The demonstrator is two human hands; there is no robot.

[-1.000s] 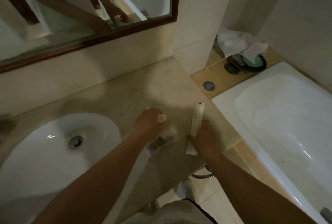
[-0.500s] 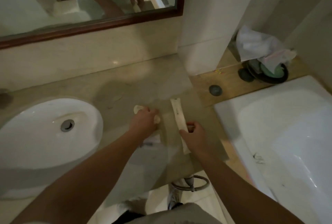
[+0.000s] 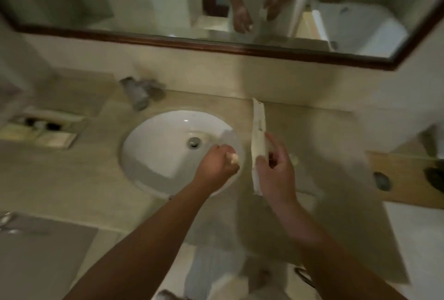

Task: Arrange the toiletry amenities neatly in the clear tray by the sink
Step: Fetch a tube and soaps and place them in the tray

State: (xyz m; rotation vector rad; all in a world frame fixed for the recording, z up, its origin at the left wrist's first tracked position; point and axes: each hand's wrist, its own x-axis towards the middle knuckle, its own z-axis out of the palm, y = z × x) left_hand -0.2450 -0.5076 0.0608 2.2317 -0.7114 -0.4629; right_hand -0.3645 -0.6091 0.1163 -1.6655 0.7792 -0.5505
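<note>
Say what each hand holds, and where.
Right hand pinches the long paper packet at its lower half; left hand encloses a small pale item, part unclear.

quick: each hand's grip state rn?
left hand: closed around a small pale item.
right hand: closed, holding a long white sachet.

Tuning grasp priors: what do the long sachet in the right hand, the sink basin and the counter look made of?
long sachet: matte off-white paper, probably; flat, stiff, faint print.
sink basin: glossy white ceramic, likely; bright highlight.
counter: beige stone or look-alike, smooth; mottled tone, blur leaves it open.
</note>
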